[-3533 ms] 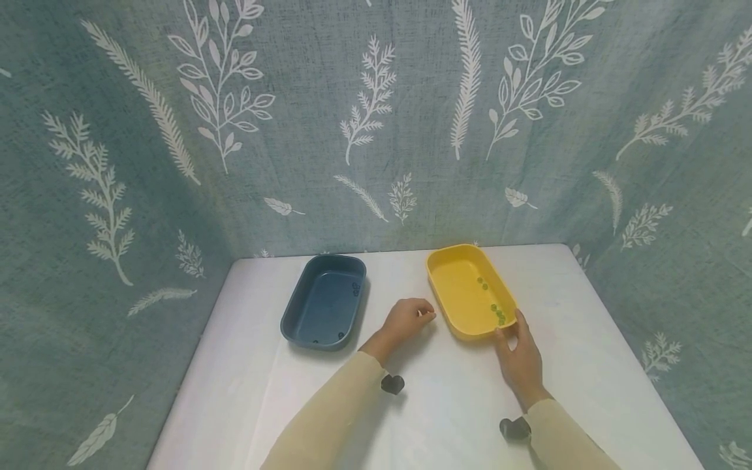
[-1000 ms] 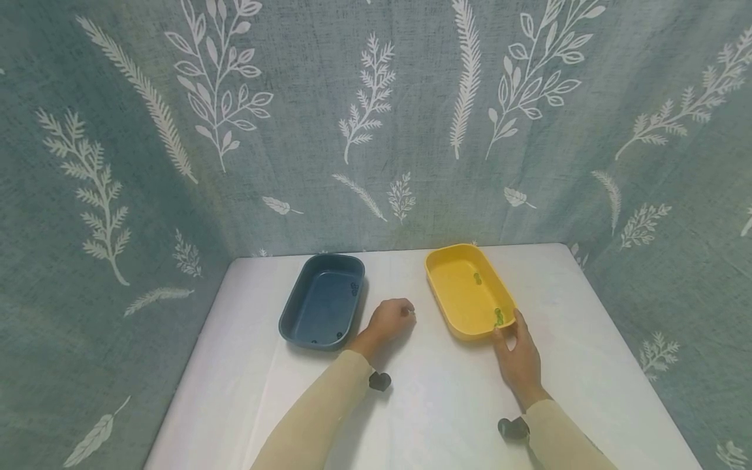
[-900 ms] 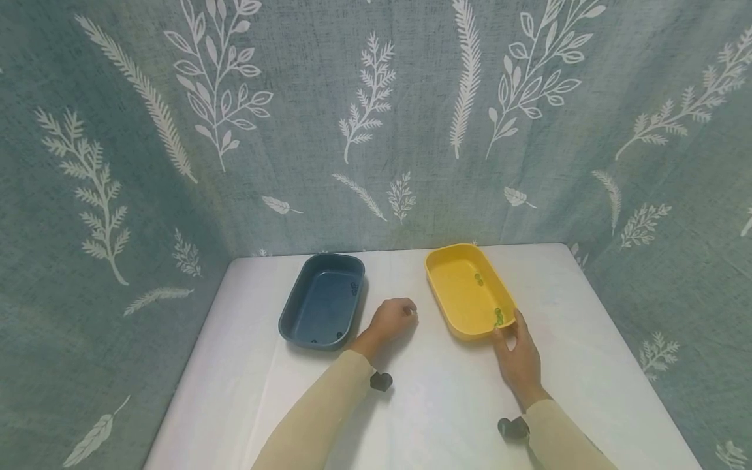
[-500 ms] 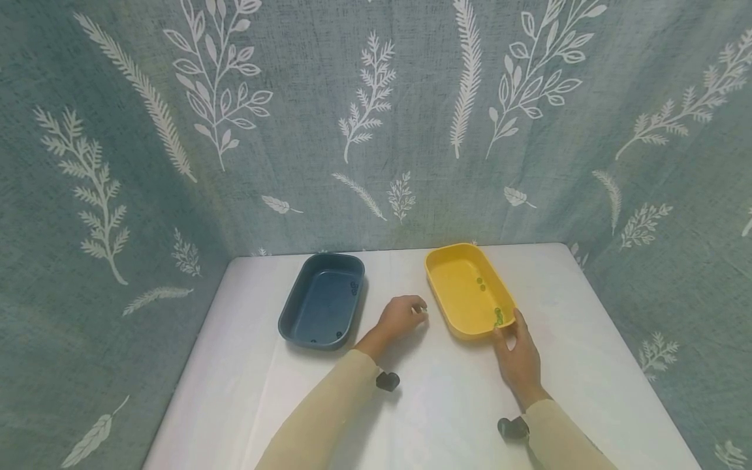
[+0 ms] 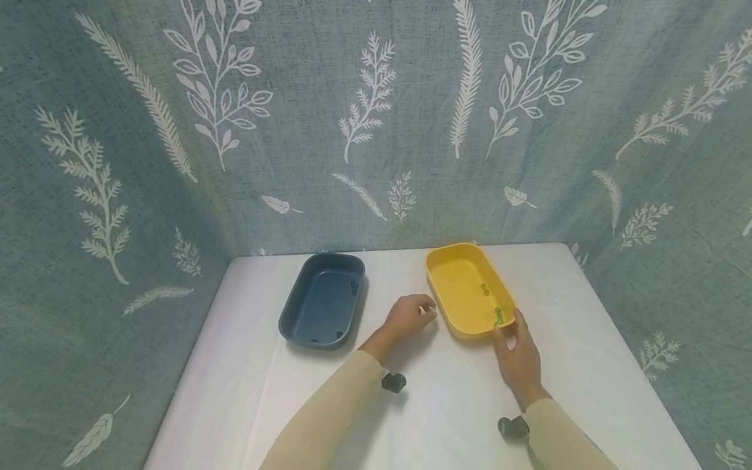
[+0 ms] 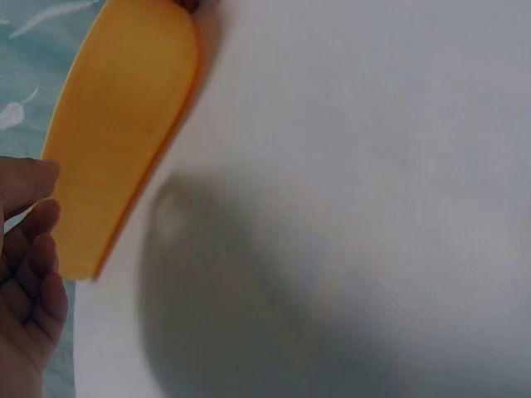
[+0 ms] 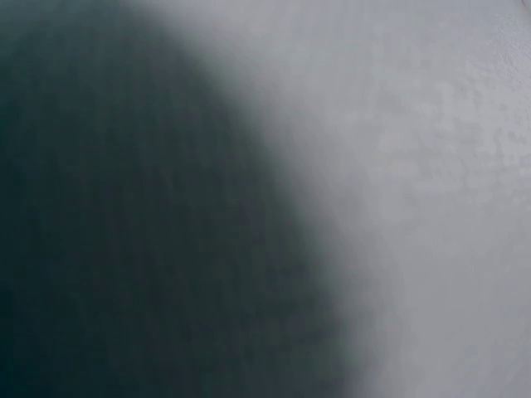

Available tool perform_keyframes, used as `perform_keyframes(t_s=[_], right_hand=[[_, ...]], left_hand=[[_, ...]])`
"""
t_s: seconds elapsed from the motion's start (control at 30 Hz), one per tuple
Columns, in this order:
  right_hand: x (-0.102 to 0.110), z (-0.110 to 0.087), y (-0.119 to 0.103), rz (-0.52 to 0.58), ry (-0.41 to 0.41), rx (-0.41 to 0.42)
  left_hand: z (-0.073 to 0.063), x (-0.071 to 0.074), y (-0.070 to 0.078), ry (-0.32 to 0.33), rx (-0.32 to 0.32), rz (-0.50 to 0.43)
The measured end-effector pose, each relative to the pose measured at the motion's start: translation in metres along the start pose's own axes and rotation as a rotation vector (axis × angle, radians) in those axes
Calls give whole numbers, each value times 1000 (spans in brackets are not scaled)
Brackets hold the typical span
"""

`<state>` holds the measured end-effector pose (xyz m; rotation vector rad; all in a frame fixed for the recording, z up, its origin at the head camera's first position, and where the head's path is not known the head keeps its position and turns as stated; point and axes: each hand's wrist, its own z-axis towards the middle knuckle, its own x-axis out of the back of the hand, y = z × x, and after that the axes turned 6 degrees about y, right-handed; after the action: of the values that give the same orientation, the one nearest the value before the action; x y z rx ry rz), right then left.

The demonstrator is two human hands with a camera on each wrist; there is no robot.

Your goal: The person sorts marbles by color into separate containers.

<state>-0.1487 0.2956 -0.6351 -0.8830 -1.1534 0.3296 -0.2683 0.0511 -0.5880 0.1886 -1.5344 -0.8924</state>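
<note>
In the head view a yellow tray (image 5: 467, 287) lies on the white table, with several small green pieces (image 5: 498, 316) along its right side. My right hand (image 5: 519, 359) grips its near right corner, thumb in front and fingers at the side. My left hand (image 5: 411, 316) hovers just left of that tray, its fingers curled. From the left wrist, the fingers (image 6: 41, 249) appear beside the tray's outer wall. A pale speck shows at the fingertips in the head view; whether it is something held is unclear. The right wrist view shows only a dark blur and pale surface.
A dark blue tray (image 5: 326, 303) with several small dark pieces (image 5: 354, 287) stands to the left. Patterned grey-green curtains (image 5: 376, 130) enclose the back and both sides of the white table (image 5: 458, 405). A dark wrist device (image 5: 393, 382) hangs at my left cuff.
Over the last second my left hand has moved right, towards the yellow tray. Two green pieces in that tray have shifted nearer to me. My right hand and both trays stay in place.
</note>
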Motion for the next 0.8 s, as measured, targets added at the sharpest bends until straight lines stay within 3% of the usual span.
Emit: perform_keyframes(t_s=[0.57, 0.8], right_hand=[[1, 2, 1, 7, -10, -14], [0, 1, 2, 9, -2, 0]], left_hand=[[9, -2, 24, 5, -76, -19], [13, -5, 25, 9, -55, -27]])
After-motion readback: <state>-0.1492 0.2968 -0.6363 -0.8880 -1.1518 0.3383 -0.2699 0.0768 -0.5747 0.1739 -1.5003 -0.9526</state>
